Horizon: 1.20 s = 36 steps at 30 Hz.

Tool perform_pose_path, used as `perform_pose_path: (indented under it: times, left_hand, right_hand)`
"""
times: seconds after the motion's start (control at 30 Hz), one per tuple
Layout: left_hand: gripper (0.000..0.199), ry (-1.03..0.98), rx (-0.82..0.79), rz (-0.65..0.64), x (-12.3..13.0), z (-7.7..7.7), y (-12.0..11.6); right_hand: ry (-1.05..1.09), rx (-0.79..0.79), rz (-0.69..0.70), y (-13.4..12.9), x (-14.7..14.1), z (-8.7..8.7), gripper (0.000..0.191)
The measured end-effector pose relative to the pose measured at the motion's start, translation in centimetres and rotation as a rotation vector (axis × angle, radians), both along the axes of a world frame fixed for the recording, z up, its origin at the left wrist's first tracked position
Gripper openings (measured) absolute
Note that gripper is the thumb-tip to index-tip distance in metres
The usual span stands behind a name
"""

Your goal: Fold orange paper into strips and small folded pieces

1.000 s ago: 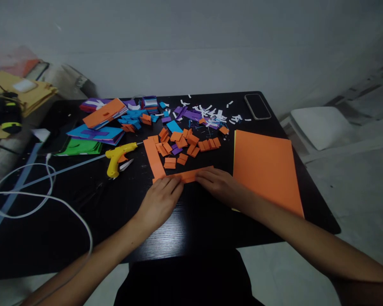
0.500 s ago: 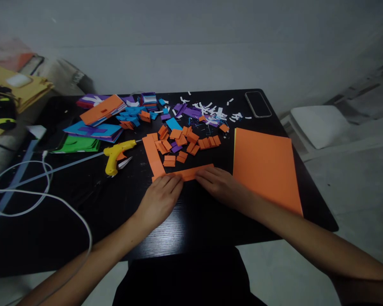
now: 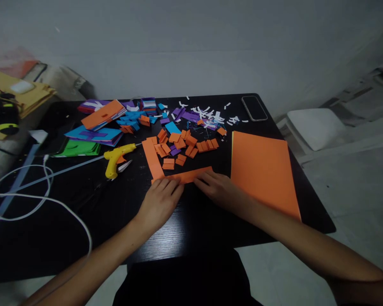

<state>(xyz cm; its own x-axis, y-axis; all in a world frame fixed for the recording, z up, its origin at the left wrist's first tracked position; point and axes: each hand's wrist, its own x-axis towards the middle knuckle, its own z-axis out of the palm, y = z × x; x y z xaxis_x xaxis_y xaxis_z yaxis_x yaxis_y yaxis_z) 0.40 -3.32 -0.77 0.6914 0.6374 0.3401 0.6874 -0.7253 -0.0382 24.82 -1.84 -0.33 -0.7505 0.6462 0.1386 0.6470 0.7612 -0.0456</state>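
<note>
A long orange paper strip [image 3: 191, 175] lies across the black table in front of me. My left hand [image 3: 161, 199] is at its left end, fingers together and bent down onto its near edge. Toward the right end, my right hand [image 3: 218, 189] grips the same strip between thumb and fingers; the thumb is mostly hidden. A second orange strip [image 3: 153, 159] slants away from the first one's left end, near my left fingertips. Just beyond the strips are several small folded orange paper pieces [image 3: 180, 160].
A yellow glue gun [image 3: 116, 159] and white cable [image 3: 67, 204] lie on the left. Folded coloured paper stacks [image 3: 95, 134] stand behind. Orange sheets [image 3: 261, 170] lie right, a phone [image 3: 254, 108] at the back right. White paper scraps [image 3: 210, 115] are scattered at the back.
The view has shifted slightly. Both hands stay on the orange strip, with hardly any movement of the fingers.
</note>
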Motion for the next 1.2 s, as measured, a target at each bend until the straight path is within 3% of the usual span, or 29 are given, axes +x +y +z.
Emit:
perform_pose_path:
  times: [0.27, 0.5, 0.93, 1.2]
  left_hand:
    - [0.032, 0.020, -0.005, -0.015, 0.0, 0.1, 0.0]
    - [0.031, 0.023, 0.012, -0.010, 0.1, 0.1, 0.0]
    - [0.032, -0.015, 0.017, -0.041, 0.3, -0.3, 0.0]
    - [0.033, -0.027, 0.013, -0.062, 0.3, -0.6, -0.1]
  right_hand:
    - [0.025, -0.003, -0.090, -1.3, -1.0, -0.1, 0.032]
    - [0.142, -0.009, -0.077, -1.3, 0.0, -0.6, 0.029]
    - [0.058, -0.039, -0.137, -1.4, -0.5, 0.2, 0.018]
    - [0.029, -0.019, -0.128, -1.6, -0.9, 0.3, 0.027]
